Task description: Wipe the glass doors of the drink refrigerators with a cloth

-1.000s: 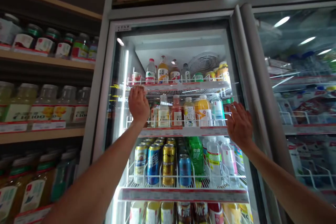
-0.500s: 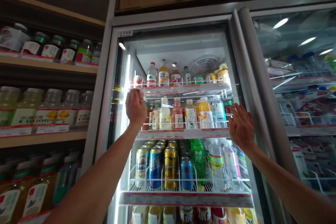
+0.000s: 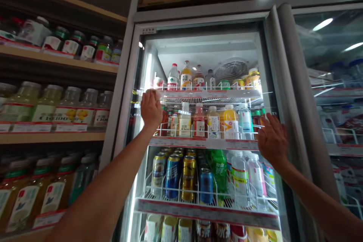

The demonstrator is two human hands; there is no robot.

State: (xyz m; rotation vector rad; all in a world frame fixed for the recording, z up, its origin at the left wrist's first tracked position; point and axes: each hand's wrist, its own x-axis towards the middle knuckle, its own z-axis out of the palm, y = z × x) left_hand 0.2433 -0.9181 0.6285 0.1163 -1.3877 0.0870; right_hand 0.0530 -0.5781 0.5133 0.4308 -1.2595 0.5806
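On the white-framed glass cooler door [image 3: 198, 18], your left hand [image 3: 151, 109] rests fingers together, your right hand [image 3: 272, 140] fingers spread (steady, even contact).

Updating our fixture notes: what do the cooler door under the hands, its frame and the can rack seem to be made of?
The door pane looks like clear, glossy glass, with reflections across it. Its frame seems painted metal with a pale satin finish, though plastic is possible. The rack looks like white-coated steel wire, with thin, even rods.
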